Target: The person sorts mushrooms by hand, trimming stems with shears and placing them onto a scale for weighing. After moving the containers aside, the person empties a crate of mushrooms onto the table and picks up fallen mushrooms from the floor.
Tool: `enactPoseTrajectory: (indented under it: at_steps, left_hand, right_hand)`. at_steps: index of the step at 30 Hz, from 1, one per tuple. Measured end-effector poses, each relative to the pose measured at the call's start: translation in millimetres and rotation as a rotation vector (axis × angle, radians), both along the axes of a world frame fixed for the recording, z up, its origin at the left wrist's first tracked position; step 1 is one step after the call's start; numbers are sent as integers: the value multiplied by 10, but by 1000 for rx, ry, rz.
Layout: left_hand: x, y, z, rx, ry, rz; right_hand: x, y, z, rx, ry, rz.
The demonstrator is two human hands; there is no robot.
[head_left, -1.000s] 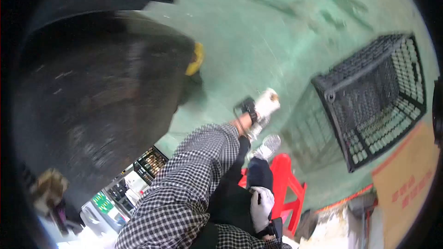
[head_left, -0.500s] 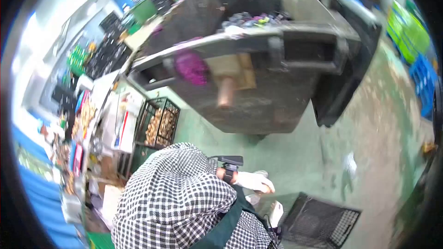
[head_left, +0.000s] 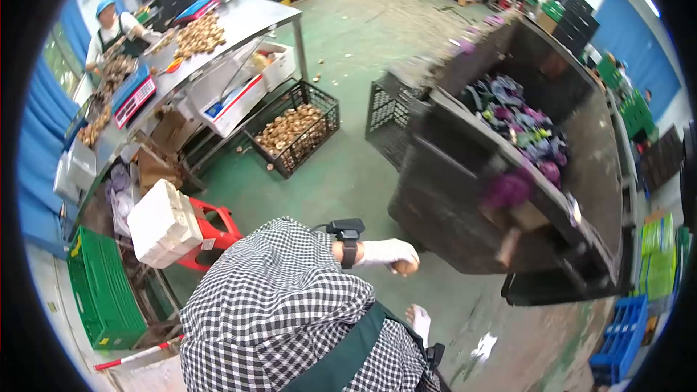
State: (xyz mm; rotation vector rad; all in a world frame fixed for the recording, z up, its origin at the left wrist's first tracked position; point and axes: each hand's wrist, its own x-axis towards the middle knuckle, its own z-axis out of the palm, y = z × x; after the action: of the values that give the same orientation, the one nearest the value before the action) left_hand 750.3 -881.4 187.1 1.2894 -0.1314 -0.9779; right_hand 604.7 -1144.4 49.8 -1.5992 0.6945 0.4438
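Observation:
My left hand (head_left: 389, 255) reaches forward over the green floor in a white glove with bare fingertips. Its fingers are curled in, and no object shows in them. A dark band with a small black device sits on that wrist. Lower down, close to my apron (head_left: 341, 352), is my right hand (head_left: 419, 321), also white-gloved, small in view with its fingertips bent. Nearest to both hands is a big dark bin (head_left: 457, 210), a short way off to the right. Purple and green leafy scraps (head_left: 519, 120) lie inside it.
A black crate of mushrooms (head_left: 294, 127) stands on the floor by a metal table (head_left: 250, 18). Another black crate (head_left: 392, 120) touches the bin's side. A white box (head_left: 163, 223) rests on a red stool (head_left: 218, 219). A person (head_left: 120, 33) works behind the table.
My view has swung left, bringing the table, stool and mushroom crate into fuller sight. The bin now sits further right. The black crate near my right hand has left the view. My left fingers have curled.

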Motion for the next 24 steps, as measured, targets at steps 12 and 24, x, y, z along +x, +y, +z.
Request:
enactPoseTrajectory:
  at_steps: [12, 24]
  left_hand:
    - [530, 3092, -318, -164, -56, 875]
    - [863, 4028, -643, -37, 176, 1377]
  right_hand:
    - [2416, 3172, 253, 101, -75, 926]
    - [4200, 5197, 86, 88, -7, 1302]
